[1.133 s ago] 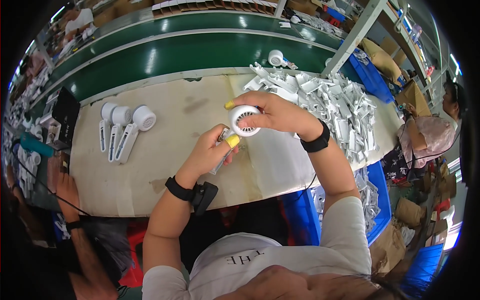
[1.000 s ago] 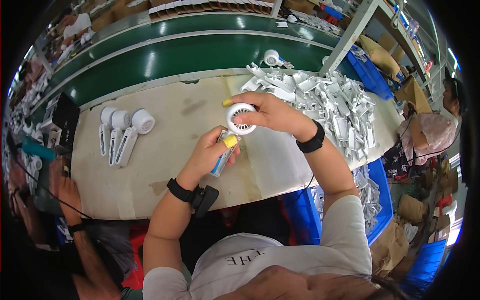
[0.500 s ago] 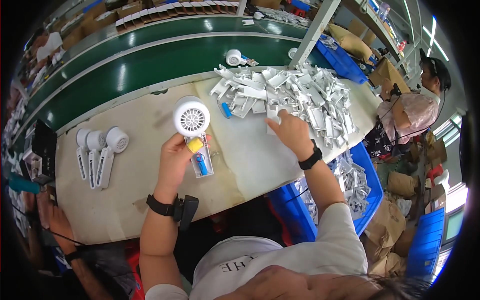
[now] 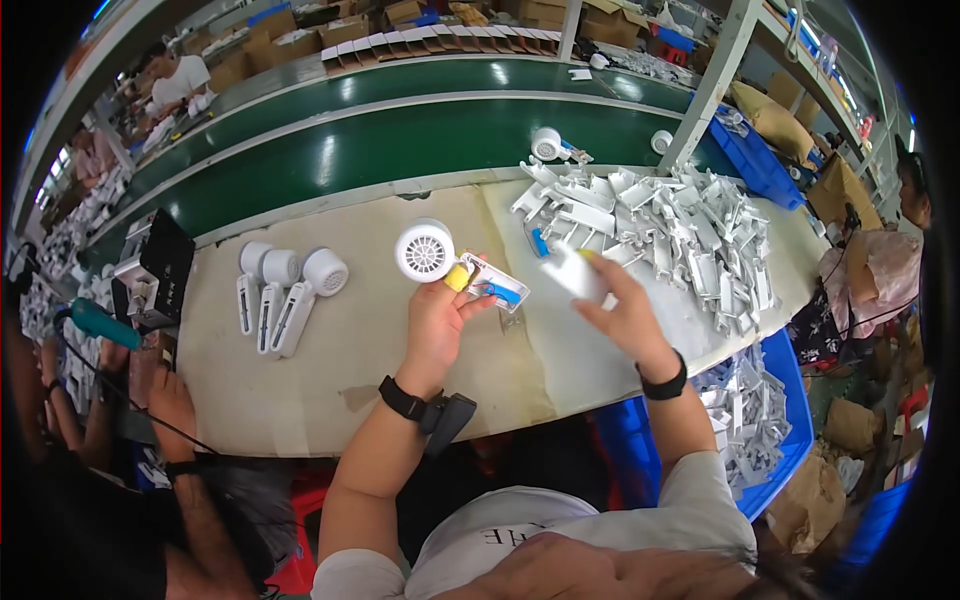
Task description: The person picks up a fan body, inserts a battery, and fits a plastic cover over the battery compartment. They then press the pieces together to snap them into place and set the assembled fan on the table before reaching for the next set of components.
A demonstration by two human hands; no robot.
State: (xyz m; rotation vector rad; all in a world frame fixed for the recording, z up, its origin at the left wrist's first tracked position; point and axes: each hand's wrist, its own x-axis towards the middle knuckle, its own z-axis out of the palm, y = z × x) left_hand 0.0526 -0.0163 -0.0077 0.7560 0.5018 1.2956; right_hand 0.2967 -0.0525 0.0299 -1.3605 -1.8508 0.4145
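My left hand (image 4: 437, 330) grips a white handheld fan (image 4: 424, 250) with a round slotted head. Its handle housing lies uncovered and tilted to the right, showing a blue battery (image 4: 503, 292) and wires. A yellow piece (image 4: 457, 278) sits between head and handle, by my thumb. In my right hand (image 4: 630, 315) is a white plastic handle cover (image 4: 572, 272), slightly blurred, apart from the fan. Behind that hand spreads a heap of white plastic handle covers (image 4: 690, 230), with a loose blue battery (image 4: 540, 241) at its left edge.
Three white fans (image 4: 290, 305) lie on the table's left side. Past the far edge runs a green conveyor (image 4: 330, 165) carrying another fan (image 4: 547, 144). A blue bin (image 4: 790, 440) of white parts stands at the right. A black box (image 4: 160, 265) and a co-worker's hand (image 4: 172, 400) are at the left.
My right hand has lifted a white cover off the heap and brought it nearer the fan. The fan's handle has swung out to the right. The whole view has shifted.
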